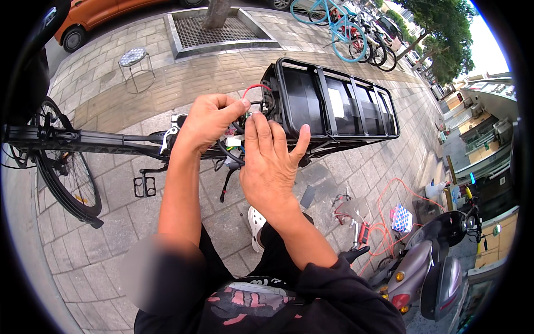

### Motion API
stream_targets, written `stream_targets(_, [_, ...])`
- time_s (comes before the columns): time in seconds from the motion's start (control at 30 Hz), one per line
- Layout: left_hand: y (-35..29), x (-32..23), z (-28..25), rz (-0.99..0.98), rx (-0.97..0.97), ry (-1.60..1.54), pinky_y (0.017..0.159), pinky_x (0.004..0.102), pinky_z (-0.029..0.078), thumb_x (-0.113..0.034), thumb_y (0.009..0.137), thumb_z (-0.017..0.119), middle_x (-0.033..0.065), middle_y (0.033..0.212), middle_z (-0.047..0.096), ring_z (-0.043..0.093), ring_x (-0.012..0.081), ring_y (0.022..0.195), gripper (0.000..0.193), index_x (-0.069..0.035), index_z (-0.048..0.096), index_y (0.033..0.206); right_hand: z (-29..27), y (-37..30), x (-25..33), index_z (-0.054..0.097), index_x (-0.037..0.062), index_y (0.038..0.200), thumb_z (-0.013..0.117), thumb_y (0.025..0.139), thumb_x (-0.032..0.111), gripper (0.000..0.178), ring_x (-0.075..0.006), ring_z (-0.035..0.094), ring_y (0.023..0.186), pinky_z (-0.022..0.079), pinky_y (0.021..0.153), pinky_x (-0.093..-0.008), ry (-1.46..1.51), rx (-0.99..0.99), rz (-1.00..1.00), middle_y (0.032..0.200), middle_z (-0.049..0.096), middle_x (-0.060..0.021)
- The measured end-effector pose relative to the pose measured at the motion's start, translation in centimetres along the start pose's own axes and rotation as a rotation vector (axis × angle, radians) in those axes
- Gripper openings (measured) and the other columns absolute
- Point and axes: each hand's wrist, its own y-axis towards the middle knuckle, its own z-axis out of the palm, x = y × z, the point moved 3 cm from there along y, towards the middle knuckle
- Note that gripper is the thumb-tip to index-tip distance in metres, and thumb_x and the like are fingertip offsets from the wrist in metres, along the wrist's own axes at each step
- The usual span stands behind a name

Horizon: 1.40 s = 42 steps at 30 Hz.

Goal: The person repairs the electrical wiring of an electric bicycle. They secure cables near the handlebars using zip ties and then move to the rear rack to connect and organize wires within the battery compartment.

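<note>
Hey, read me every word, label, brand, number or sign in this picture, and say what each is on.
None that I can quote:
White lettering on the black T-shirt: broken up by folds, not readable in full.
White label under the rear rack: no print can be made out.
Blue-and-white patterned box on the ground: any print is too small.
</note>
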Motion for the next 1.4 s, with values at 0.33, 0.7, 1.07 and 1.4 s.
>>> stream_targets(0.33, [0.4,1.3,0.1,0.014,0.113,-0.208,0.074,0.0256,0.049,-0.026,0.102,0.079,0.0001,0.092,0.072,0.059,0.0068,0.082,0.028,0.002,0.077,0.099,0.2,-0.3,0.1,0.063,-0.0032,0.143,0.065,0.083,0.008,0.062,-0.0273,0.054,0.137,-0.001,0.128,-0.073,0.037,0.006,0.019,0.15,0.056,-0.0088])
stream_targets(0.7, [0.6,1.8,0.0,0.036,0.129,-0.286,0.073,0.0253,0.05,-0.024,0.103,0.078,0.0005,0.093,0.073,0.061,0.0066,0.082,0.025,0.001,0.078,0.103,0.3,-0.2,0.4,0.061,-0.0031,0.146,0.066,0.082,0.009,0.065,-0.0269,0.054,0.139,-0.004,0.128,-0.0725,0.067,0.011,0.057,0.153,0.056,-0.0089])
stream_targets(1.07, [0.3,1.4,0.5,-0.005,0.011,-0.307,0.063,0.0243,0.046,-0.02,0.098,0.077,0.001,0.086,0.074,0.06,0.0062,0.073,0.021,0.001,0.081,0.097,-3.9,5.5,-1.4,0.075,0.0013,0.112,0.074,0.089,0.014,0.027,-0.0305,0.06,0.116,0.038,0.105,-0.0502,0.212,-0.163,-0.111,0.114,0.068,-0.0105])
stream_targets(1.4, [0.3,1.5,0.5,0.008,-0.007,-0.385,0.059,0.0259,0.047,-0.018,0.094,0.079,0.0038,0.082,0.074,0.062,0.0075,0.069,0.022,0.004,0.08,0.092,-2.7,6.0,-0.2,0.079,0.0079,0.088,0.078,0.093,0.029,0.022,-0.0309,0.056,0.106,0.038,0.09,-0.0469,-0.057,0.068,-0.084,0.101,0.065,-0.0079])
